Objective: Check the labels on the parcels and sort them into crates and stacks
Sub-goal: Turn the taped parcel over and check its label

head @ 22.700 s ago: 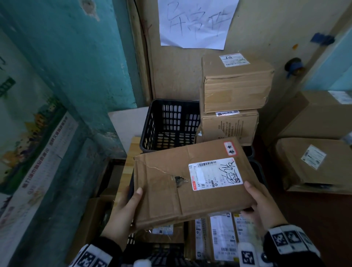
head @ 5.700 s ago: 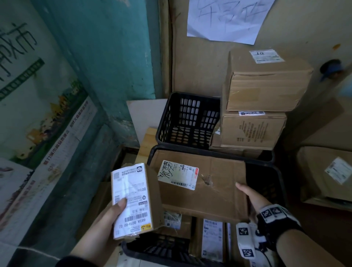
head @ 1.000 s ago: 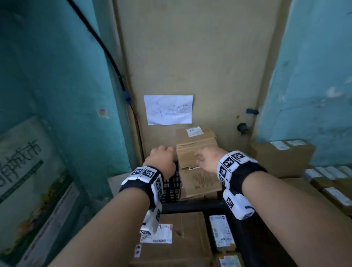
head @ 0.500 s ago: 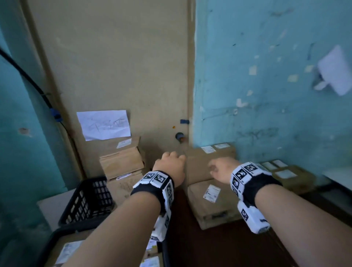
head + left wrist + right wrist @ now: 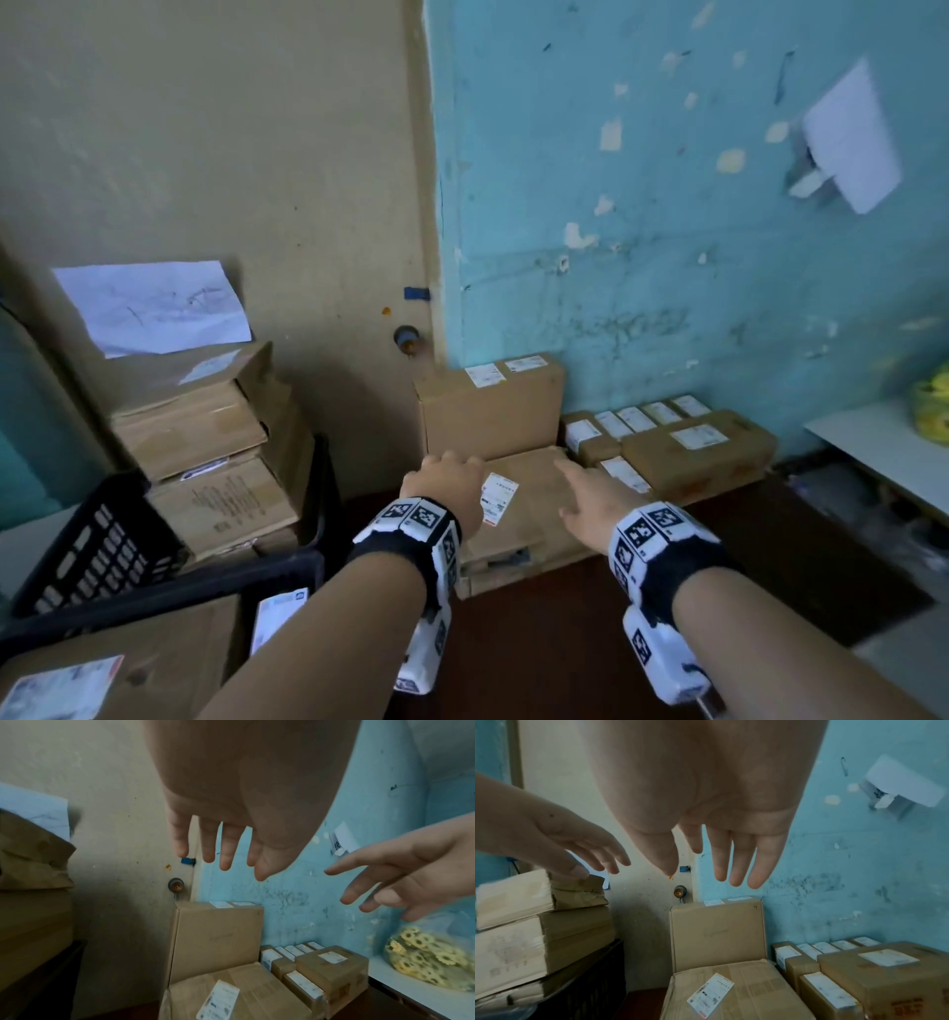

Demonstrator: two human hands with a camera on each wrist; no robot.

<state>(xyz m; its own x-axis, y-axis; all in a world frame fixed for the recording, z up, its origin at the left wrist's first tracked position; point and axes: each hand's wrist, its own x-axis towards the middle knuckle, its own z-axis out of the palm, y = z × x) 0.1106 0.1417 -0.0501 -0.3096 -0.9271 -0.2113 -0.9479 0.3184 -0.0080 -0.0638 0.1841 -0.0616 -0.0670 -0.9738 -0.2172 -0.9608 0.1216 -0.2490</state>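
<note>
Reaching with both hands empty, left hand [image 5: 452, 488] and right hand [image 5: 595, 501] fingers spread, over flat parcel [image 5: 529, 509], long axis toward wall

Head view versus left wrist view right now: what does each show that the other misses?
Only the head view shows the black crate and the labelled parcels lying in the nearer crate. Only the left wrist view shows the left hand from the palm side, fingers straight and empty, and the yellow items in the bag clearly. Both show the right hand open, the flat labelled box below both hands, and the upright box behind it.
</note>
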